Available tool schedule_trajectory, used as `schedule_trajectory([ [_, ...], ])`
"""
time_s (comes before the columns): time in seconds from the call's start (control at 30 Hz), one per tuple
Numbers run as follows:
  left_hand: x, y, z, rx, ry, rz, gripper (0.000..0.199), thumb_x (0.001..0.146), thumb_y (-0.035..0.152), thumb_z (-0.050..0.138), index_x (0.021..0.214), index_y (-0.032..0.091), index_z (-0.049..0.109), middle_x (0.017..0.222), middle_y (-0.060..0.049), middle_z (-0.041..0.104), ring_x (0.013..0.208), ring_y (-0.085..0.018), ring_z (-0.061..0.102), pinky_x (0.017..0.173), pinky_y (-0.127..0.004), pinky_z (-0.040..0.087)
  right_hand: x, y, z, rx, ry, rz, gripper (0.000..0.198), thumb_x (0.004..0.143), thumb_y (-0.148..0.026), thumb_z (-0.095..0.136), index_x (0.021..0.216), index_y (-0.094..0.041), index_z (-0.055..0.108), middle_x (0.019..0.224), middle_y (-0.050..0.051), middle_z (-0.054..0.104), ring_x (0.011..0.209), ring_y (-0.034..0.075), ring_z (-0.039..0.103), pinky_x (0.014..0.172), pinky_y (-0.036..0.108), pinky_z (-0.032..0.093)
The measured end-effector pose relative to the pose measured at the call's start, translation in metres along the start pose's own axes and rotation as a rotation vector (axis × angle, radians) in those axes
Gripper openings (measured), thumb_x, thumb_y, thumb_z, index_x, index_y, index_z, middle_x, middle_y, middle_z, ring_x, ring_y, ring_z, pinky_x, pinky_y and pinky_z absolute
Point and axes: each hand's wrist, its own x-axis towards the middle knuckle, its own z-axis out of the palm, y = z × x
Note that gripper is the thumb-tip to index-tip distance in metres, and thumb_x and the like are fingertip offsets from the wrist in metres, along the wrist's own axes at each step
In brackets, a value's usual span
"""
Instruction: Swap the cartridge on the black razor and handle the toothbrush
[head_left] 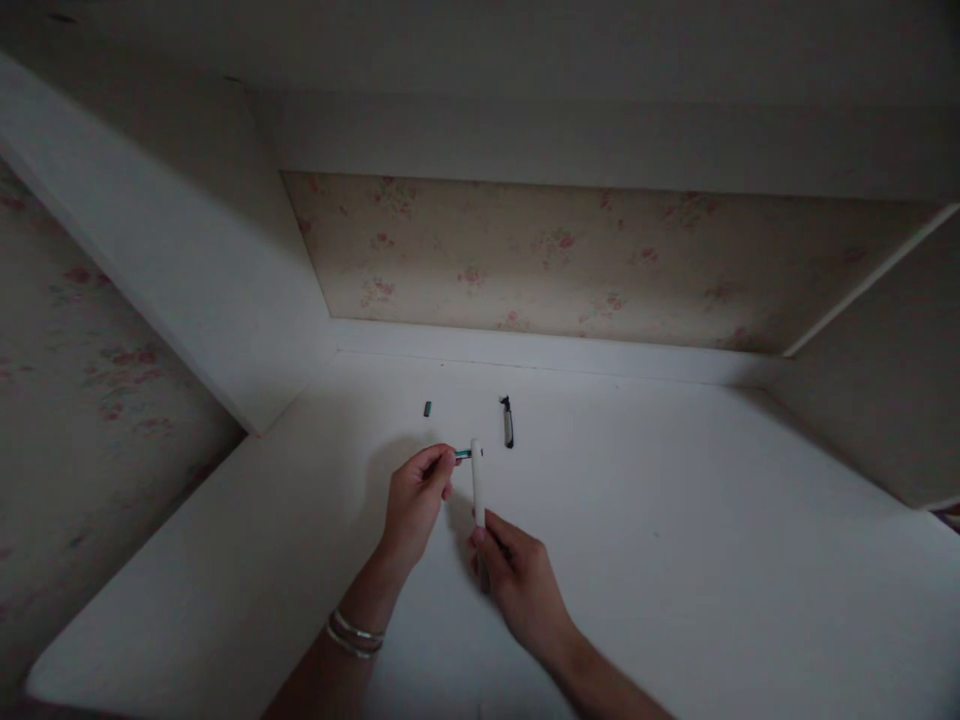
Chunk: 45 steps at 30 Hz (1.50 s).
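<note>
My left hand (420, 490) pinches a small green stick (463, 455) that looks like a USB stick. The stick's far end meets the left side of a slim white device (477, 480) near its top; I cannot tell whether it goes in. Around the lower part of the device my right hand (517, 575) is closed, with the thumb in front, holding it upright above the desk. A small dark mark shows on the device near its top right. Behind my hands lie a small dark green piece (427, 409) and a short black cord or strap (508, 422).
The white desk top (675, 530) reaches back to a low white ledge (525, 345) under flowered wallpaper (555, 250). White side panels (225, 270) stand left and right, and a shelf (525, 130) hangs overhead. Two bracelets (356, 635) circle my left wrist.
</note>
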Motion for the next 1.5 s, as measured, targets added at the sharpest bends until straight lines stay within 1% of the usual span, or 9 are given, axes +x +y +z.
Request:
schedule_trajectory([
  [0.1, 0.001, -0.001, 0.000, -0.002, -0.008, 0.003, 0.032, 0.078, 0.042, 0.062, 0.090, 0.013, 0.065, 0.059, 0.002, 0.051, 0.051, -0.008, 0.041, 0.047, -0.020, 0.031, -0.001, -0.002, 0.001, -0.021, -0.075, -0.010, 0.031, 0.091, -0.041, 0.043, 0.075, -0.017, 0.055, 0.061, -0.002, 0.050, 0.053, 0.010, 0.043, 0.049, 0.021, 0.033],
  [0.4, 0.003, -0.007, -0.001, -0.034, -0.013, -0.002, 0.031, 0.077, 0.043, 0.062, 0.086, 0.014, 0.065, 0.058, 0.003, 0.049, 0.050, -0.008, 0.040, 0.047, -0.021, 0.031, 0.001, 0.001, 0.002, -0.081, -0.059, -0.021, 0.029, 0.091, -0.037, 0.043, 0.076, -0.018, 0.057, 0.062, -0.002, 0.052, 0.054, 0.011, 0.044, 0.050, 0.021, 0.035],
  [0.53, 0.002, -0.008, -0.002, -0.030, -0.009, 0.024, 0.031, 0.078, 0.044, 0.060, 0.085, 0.014, 0.065, 0.062, 0.002, 0.052, 0.051, -0.008, 0.039, 0.047, -0.020, 0.030, 0.002, 0.003, 0.002, -0.062, 0.029, 0.035, 0.032, 0.092, -0.041, 0.041, 0.081, -0.017, 0.058, 0.062, -0.001, 0.053, 0.052, 0.011, 0.044, 0.048, 0.021, 0.034],
  [0.7, 0.002, -0.009, -0.001, -0.022, -0.023, 0.028, 0.028, 0.080, 0.041, 0.060, 0.085, 0.014, 0.065, 0.057, 0.003, 0.048, 0.051, -0.008, 0.039, 0.047, -0.021, 0.029, 0.002, 0.006, 0.003, -0.099, -0.049, -0.019, 0.029, 0.092, -0.038, 0.042, 0.082, -0.017, 0.059, 0.063, -0.001, 0.052, 0.055, 0.011, 0.044, 0.050, 0.021, 0.035],
  [0.9, 0.003, -0.009, -0.001, -0.044, 0.009, 0.005, 0.030, 0.076, 0.043, 0.063, 0.085, 0.015, 0.066, 0.060, 0.003, 0.054, 0.050, -0.008, 0.040, 0.046, -0.021, 0.030, 0.004, 0.005, -0.001, -0.066, 0.046, 0.040, 0.032, 0.091, -0.042, 0.041, 0.080, -0.016, 0.057, 0.061, -0.001, 0.052, 0.052, 0.011, 0.045, 0.046, 0.020, 0.034],
  [1.07, 0.003, -0.009, -0.002, -0.020, 0.000, 0.010, 0.031, 0.076, 0.043, 0.062, 0.087, 0.014, 0.067, 0.058, 0.003, 0.051, 0.050, -0.008, 0.040, 0.047, -0.021, 0.031, 0.003, 0.004, 0.002, -0.130, -0.041, -0.051, 0.029, 0.092, -0.038, 0.042, 0.078, -0.018, 0.058, 0.064, -0.001, 0.053, 0.056, 0.012, 0.046, 0.052, 0.021, 0.036],
  [1.23, 0.003, -0.011, -0.003, -0.028, 0.006, 0.028, 0.031, 0.078, 0.044, 0.061, 0.086, 0.014, 0.066, 0.062, 0.001, 0.056, 0.050, -0.007, 0.040, 0.047, -0.021, 0.030, 0.003, 0.004, 0.002, -0.067, 0.040, 0.015, 0.030, 0.092, -0.039, 0.041, 0.080, -0.017, 0.057, 0.063, -0.001, 0.052, 0.054, 0.012, 0.046, 0.049, 0.020, 0.034],
  [1.4, 0.003, -0.011, -0.002, -0.009, 0.001, 0.003, 0.029, 0.078, 0.041, 0.061, 0.087, 0.014, 0.066, 0.057, 0.003, 0.050, 0.050, -0.008, 0.039, 0.047, -0.020, 0.030, 0.002, 0.004, 0.005, -0.111, -0.042, -0.049, 0.027, 0.092, -0.035, 0.042, 0.076, -0.018, 0.056, 0.063, -0.002, 0.051, 0.057, 0.012, 0.045, 0.052, 0.020, 0.035],
  [1.5, 0.003, -0.010, -0.002, -0.007, 0.003, 0.016, 0.030, 0.079, 0.042, 0.061, 0.087, 0.013, 0.065, 0.064, 0.001, 0.055, 0.050, -0.008, 0.040, 0.047, -0.020, 0.031, 0.003, 0.006, 0.002, -0.094, 0.006, -0.026, 0.027, 0.093, -0.036, 0.041, 0.080, -0.018, 0.057, 0.064, -0.002, 0.050, 0.056, 0.011, 0.045, 0.051, 0.021, 0.034],
])
